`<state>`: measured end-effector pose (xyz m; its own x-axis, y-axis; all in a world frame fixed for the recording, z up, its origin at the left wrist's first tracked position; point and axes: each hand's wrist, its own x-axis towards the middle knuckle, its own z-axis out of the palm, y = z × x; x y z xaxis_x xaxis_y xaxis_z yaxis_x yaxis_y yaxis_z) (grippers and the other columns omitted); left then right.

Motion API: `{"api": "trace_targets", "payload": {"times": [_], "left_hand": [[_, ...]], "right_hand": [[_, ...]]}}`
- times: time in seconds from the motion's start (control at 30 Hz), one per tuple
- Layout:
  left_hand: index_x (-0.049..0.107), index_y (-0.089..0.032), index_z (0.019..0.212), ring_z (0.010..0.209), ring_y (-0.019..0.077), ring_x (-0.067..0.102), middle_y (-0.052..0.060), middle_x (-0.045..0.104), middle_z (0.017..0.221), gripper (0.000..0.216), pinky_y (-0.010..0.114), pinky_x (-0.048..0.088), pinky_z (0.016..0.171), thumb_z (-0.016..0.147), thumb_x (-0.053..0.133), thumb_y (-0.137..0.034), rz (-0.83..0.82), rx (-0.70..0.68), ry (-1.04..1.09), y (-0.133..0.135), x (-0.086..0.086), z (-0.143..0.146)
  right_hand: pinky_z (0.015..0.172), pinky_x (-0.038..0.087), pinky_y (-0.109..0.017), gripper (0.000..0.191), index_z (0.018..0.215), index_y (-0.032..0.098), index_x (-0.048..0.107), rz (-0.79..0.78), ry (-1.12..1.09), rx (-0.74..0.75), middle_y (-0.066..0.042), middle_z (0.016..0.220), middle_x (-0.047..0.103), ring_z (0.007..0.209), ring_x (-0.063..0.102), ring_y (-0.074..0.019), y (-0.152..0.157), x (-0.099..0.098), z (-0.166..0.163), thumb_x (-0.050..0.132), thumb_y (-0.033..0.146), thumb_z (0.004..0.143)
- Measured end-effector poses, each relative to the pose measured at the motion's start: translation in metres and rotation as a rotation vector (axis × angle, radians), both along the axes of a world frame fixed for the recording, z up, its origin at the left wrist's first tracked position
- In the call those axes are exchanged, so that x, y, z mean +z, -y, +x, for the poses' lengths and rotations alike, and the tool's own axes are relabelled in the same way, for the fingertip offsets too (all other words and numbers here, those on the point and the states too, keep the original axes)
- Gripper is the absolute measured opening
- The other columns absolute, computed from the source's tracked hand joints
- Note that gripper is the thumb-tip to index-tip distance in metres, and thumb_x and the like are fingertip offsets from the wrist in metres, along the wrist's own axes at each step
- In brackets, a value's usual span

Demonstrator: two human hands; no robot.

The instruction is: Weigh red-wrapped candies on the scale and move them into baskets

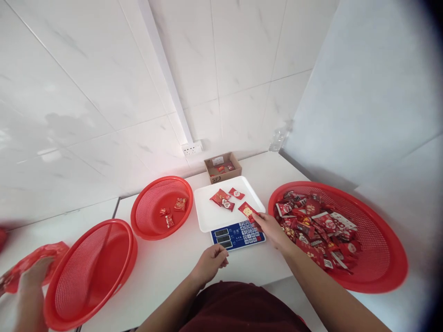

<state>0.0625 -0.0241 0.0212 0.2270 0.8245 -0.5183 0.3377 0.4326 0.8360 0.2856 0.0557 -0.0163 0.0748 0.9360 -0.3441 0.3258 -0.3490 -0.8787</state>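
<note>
My right hand (272,229) pinches a red candy packet (247,210) with gold print over the front right of the white scale tray (204,216). Farther back on that tray lie several red wrapped packets (223,199). Below the tray shows the blue keypad and display panel of the weighing scale (238,236). My left hand (211,263) hovers in front of the panel, fingers curled in, with nothing visible in them. Close by on the right, a large red basket (384,258) holds a heap of mixed red packets (318,226).
Behind the scale sits a cardboard box (223,175) with red packets inside. A red basket (136,216) at left holds a few packets; another red basket (128,272) stands nearer. At far left, another person's hand (32,281) touches a red plastic bag (51,251). Walls (242,106) border the table.
</note>
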Motion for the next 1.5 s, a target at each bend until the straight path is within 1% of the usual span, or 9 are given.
{"api": "trace_targets", "payload": {"times": [0.17,0.33,0.6,0.73,0.87,1.03,1.2,1.33,1.5], "left_hand": [[0.051,-0.017,0.076,0.064,0.0124,0.052,-0.001,0.057,0.067,0.025,0.027,0.04,0.066,0.075,0.049,-0.042,-0.016,0.0,0.013,0.001,0.0,-0.002],[0.05,-0.018,0.075,0.064,0.0123,0.052,-0.001,0.057,0.066,0.027,0.027,0.04,0.066,0.075,0.05,-0.045,-0.024,0.027,0.004,0.0,0.0,-0.006],[0.05,-0.018,0.075,0.063,0.0119,0.051,-0.001,0.056,0.065,0.029,0.027,0.039,0.065,0.074,0.051,-0.046,-0.038,0.026,0.011,-0.003,-0.001,-0.008],[0.05,-0.018,0.075,0.063,0.0122,0.051,-0.001,0.056,0.066,0.03,0.027,0.04,0.065,0.074,0.051,-0.048,-0.033,0.016,0.008,-0.006,0.0,-0.008],[0.051,-0.018,0.077,0.064,0.0122,0.052,-0.001,0.057,0.067,0.028,0.027,0.04,0.066,0.076,0.05,-0.046,-0.025,0.018,0.004,-0.006,0.0,-0.01],[0.052,-0.018,0.078,0.066,0.0125,0.052,-0.001,0.058,0.067,0.027,0.027,0.04,0.067,0.076,0.049,-0.045,-0.032,0.037,-0.013,-0.004,0.001,-0.014],[0.052,-0.018,0.076,0.069,0.0133,0.053,0.0,0.059,0.07,0.028,0.028,0.041,0.069,0.076,0.047,-0.045,-0.026,0.084,-0.035,-0.003,0.003,-0.025],[0.051,-0.018,0.074,0.068,0.0134,0.053,0.001,0.06,0.071,0.027,0.027,0.041,0.068,0.076,0.047,-0.044,-0.01,0.122,-0.051,-0.003,0.004,-0.034],[0.05,-0.018,0.073,0.068,0.0133,0.053,0.001,0.06,0.071,0.026,0.028,0.041,0.069,0.076,0.046,-0.044,-0.024,0.106,-0.056,0.0,0.007,-0.029]], "right_hand": [[0.095,0.036,-0.039,0.039,0.115,0.016,0.056,0.199,0.274,0.057,-0.012,0.116,0.059,0.112,0.048,-0.0256,-0.024,-0.005,-0.008,0.049,0.028,0.079],[0.097,0.035,-0.038,0.039,0.119,0.017,0.055,0.362,0.753,0.424,-0.012,0.129,0.051,0.119,0.043,-0.0259,-0.023,-0.015,-0.02,0.041,0.025,0.084],[0.1,0.033,-0.039,0.046,0.128,0.01,0.047,0.33,0.803,0.507,-0.017,0.139,0.041,0.128,0.036,-0.027,-0.039,-0.019,-0.039,0.039,0.025,0.086],[0.104,0.028,-0.043,0.051,0.134,0.015,0.041,0.338,0.792,0.546,-0.012,0.146,0.033,0.133,0.027,-0.0293,-0.044,-0.014,-0.054,0.041,0.031,0.086],[0.106,0.023,-0.048,0.053,0.135,0.018,0.041,0.34,0.763,0.599,-0.008,0.144,0.038,0.134,0.025,-0.031,-0.041,-0.013,-0.064,0.043,0.033,0.085],[0.104,0.03,-0.046,0.048,0.129,0.019,0.048,0.461,0.67,0.544,-0.01,0.137,0.046,0.13,0.034,-0.0283,-0.032,-0.019,-0.054,0.044,0.033,0.084],[0.099,0.04,-0.042,0.041,0.117,0.018,0.056,0.663,0.598,0.24,-0.013,0.123,0.055,0.119,0.046,-0.0242,-0.009,-0.033,-0.006,0.039,0.039,0.087],[0.097,0.041,-0.046,0.044,0.114,0.016,0.057,0.658,0.699,0.085,-0.016,0.118,0.056,0.114,0.05,-0.0273,0.027,-0.055,0.042,0.038,0.043,0.086],[0.095,0.041,-0.049,0.052,0.126,0.015,0.048,0.532,0.791,0.095,-0.018,0.125,0.053,0.119,0.046,-0.0299,0.067,-0.077,0.067,0.037,0.045,0.085]]}}
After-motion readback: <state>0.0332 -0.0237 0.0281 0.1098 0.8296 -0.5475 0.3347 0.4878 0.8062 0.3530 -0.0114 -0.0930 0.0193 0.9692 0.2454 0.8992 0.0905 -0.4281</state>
